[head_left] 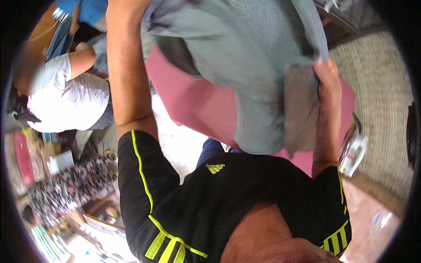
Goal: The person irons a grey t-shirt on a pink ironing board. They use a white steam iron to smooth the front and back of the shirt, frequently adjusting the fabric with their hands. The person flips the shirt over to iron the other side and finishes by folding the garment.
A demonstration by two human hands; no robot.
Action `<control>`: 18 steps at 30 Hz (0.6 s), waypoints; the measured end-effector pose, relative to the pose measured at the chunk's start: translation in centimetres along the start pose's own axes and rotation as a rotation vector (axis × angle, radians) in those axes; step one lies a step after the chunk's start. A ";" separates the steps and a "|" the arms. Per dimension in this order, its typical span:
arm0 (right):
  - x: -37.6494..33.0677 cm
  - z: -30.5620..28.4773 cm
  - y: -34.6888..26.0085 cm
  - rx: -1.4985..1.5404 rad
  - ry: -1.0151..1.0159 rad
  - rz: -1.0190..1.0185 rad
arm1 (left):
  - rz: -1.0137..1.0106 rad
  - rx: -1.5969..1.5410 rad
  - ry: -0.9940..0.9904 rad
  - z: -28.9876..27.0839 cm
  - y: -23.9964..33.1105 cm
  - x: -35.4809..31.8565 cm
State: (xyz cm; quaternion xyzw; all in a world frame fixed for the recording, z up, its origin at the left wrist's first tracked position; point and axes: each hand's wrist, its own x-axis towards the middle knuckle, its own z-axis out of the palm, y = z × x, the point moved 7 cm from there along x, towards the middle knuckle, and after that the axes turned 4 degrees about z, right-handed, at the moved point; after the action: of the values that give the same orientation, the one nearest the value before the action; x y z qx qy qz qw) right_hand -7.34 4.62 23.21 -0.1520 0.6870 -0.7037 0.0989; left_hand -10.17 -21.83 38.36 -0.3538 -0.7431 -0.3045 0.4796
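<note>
A grey-green garment (258,87) spreads across the upper middle of the view, slightly blurred, with dark openings and a brownish-grey panel on its right side. My right hand (329,83) is closed on the garment's right edge, fingers bent at the cloth. My left arm reaches up beside the garment and runs out at the top edge, so that hand is out of sight. Beneath the cloth lies a flat pink surface (193,98), partly covered by it.
At the left, another person in a white shirt (70,101) is close by. A heap of dark patterned cloth (74,184) lies lower left, near someone in a striped top (46,241). On the right are a white plastic object (354,155) and a ribbed beige surface (377,87).
</note>
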 end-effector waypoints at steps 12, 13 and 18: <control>-6.0 -2.3 13.6 -1.217 0.563 -0.172 | -0.242 -0.128 -0.845 11.6 -6.4 -27.5; -7.7 -1.1 14.6 -1.167 0.605 -0.090 | -0.145 0.001 -0.877 11.6 -4.9 -28.4; -14.1 1.6 15.3 -0.938 0.716 0.021 | -0.125 0.129 -0.799 12.6 -4.6 -29.5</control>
State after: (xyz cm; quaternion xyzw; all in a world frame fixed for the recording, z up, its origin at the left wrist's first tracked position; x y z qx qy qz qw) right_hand 5.31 7.44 6.90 0.0745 0.9169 -0.3309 -0.2101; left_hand -11.68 -21.36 6.04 -0.3676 -0.9085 -0.1246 0.1548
